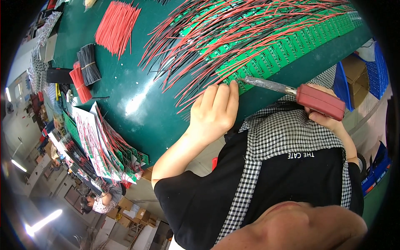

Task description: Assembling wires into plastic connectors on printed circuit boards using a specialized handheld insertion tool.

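Observation:
My right hand (327, 121) is wrapped round the red handle of a soldering iron (320, 102). Its grey barrel reaches left, and the tip is at the near edge of a green circuit board panel (277, 56). Just left of that tip is my left hand (214, 106), fingers bent and pressed together at the panel's edge. Whatever the left fingers pinch is hidden behind them. Red and black wires (200, 54) fan out leftward across the panel, and some ends come out beside the left hand.
On the green table (137, 79) lie a loose pile of red wires (116, 27), a tied black wire bundle (88, 64) and a red bundle (80, 83). Wired boards with white sheets (93, 141) stand at the table's left edge. Blue bins (377, 71) are at right; another person (104, 202) sits far off.

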Demonstrator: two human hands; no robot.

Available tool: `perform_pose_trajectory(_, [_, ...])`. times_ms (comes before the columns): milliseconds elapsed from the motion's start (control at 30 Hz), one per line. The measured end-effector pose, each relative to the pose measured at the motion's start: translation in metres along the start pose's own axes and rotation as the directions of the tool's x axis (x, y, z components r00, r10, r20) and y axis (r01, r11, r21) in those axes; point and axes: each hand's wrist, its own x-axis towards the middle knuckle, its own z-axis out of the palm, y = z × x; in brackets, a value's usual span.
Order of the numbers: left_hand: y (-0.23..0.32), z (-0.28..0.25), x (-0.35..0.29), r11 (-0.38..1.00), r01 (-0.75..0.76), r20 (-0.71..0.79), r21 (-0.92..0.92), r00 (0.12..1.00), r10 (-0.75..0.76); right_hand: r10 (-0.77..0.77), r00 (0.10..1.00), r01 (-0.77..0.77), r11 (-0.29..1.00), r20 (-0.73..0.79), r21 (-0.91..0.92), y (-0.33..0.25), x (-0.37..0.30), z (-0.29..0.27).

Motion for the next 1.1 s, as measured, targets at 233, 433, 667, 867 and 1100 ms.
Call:
perform_pose_trajectory(233, [0.002,-0.001,0.000,0.997,-0.023,0.010,0.069,1.000,0.022,-0.350,0.929,0.369,0.835,0.122,-0.409,-0.001,0.012,-0.002])
perform_pose_trajectory(433, [0.003,-0.004,0.000,0.996,-0.016,0.057,0.082,0.998,0.012,0.030,1.000,-0.029,0.996,-0.006,0.086,0.007,-0.010,-0.002])
perform_pose_trajectory(667, [0.005,-0.002,0.002,0.995,-0.013,0.048,0.095,0.999,0.009,0.097,0.994,-0.086,0.975,-0.043,0.206,-0.002,-0.005,0.000])
perform_pose_trajectory(867, [0.005,-0.002,0.011,0.999,0.028,-0.021,-0.039,0.999,-0.029,0.069,0.995,-0.051,0.974,-0.077,0.220,0.000,-0.007,0.000])
perform_pose_trajectory(1100, [0.004,0.008,0.013,0.999,-0.013,-0.009,-0.037,1.000,0.013,0.140,0.990,-0.130,0.957,-0.019,0.258,0.002,-0.003,-0.002])
